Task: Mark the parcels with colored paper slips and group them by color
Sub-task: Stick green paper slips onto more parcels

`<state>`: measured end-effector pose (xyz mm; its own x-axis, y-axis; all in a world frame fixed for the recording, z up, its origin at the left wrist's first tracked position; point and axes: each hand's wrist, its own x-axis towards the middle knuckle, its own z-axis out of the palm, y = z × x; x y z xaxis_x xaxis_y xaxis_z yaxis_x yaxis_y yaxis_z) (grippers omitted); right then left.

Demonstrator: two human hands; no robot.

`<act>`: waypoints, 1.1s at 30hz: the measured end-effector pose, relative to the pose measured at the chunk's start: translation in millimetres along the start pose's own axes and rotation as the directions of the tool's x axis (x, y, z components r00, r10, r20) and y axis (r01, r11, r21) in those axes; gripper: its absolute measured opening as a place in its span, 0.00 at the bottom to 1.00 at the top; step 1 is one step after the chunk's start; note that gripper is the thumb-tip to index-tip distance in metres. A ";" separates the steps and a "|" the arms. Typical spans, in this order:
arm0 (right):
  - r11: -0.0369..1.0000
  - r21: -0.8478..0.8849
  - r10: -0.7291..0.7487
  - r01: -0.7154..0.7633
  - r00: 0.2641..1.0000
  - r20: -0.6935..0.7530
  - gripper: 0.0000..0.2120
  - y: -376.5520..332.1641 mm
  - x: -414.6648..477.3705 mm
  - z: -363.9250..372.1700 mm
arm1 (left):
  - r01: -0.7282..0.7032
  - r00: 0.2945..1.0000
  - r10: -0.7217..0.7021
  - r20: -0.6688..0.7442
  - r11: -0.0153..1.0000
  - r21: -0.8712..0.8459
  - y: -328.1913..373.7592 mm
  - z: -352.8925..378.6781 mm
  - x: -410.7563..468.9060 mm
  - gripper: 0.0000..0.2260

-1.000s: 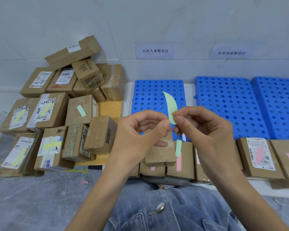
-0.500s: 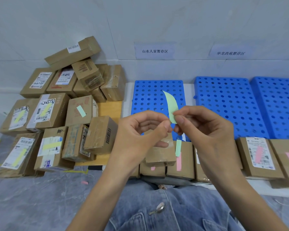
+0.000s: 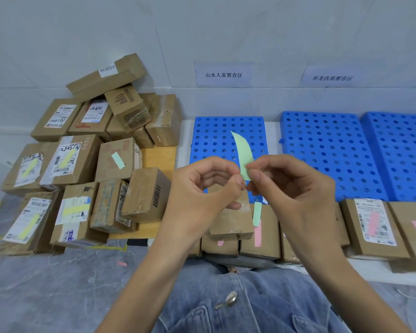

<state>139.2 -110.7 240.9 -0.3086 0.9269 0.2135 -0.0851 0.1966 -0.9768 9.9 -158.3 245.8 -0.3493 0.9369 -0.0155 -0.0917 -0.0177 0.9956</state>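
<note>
A curved light green paper slip [image 3: 244, 155] stands up between my hands at the centre. My left hand [image 3: 202, 191] and my right hand [image 3: 291, 191] both pinch its lower end, fingertips almost touching. Below the hands a small brown parcel [image 3: 231, 218] lies on a row of parcels, beside a second green slip [image 3: 257, 213] and a pink slip [image 3: 258, 234]. On the left sits a heap of brown parcels [image 3: 82, 164]; several carry yellow slips and one a green slip [image 3: 118, 160]. Parcels with pink slips [image 3: 372, 224] lie at the right.
Three blue perforated pallets [image 3: 322, 150] lie along the white wall under two printed signs [image 3: 223, 75]. A pink scrap [image 3: 121, 263] lies on the grey floor sheet. My denim-clad knees fill the bottom of the view.
</note>
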 end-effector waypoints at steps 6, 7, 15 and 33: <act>0.748 -0.540 -0.419 0.386 0.906 0.068 0.04 14.9 1.1 -2.1 | -0.100 0.990 0.113 -0.086 0.985 0.138 -3.0 0.9 -2.0 0.04; 0.722 -0.568 -0.431 0.394 0.899 0.075 0.05 16.2 1.2 -2.4 | -0.108 0.988 0.125 -0.096 0.981 0.160 -3.2 1.1 -2.2 0.05; 0.730 -0.576 -0.374 0.369 0.920 0.115 0.03 14.0 3.3 -3.2 | -0.173 0.965 0.226 -0.136 0.932 0.320 -5.9 5.7 -4.5 0.07; 0.877 -0.449 -0.073 0.172 0.971 0.230 0.06 11.0 7.1 -11.6 | -0.156 0.969 0.228 -0.096 0.863 0.480 -14.5 5.9 -4.3 0.08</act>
<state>147.1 -98.3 231.5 -0.5109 0.8118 0.2826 0.2973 0.4754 -0.8280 18.3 -160.0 232.0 -0.4488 0.8702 0.2032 0.4228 0.0065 0.9062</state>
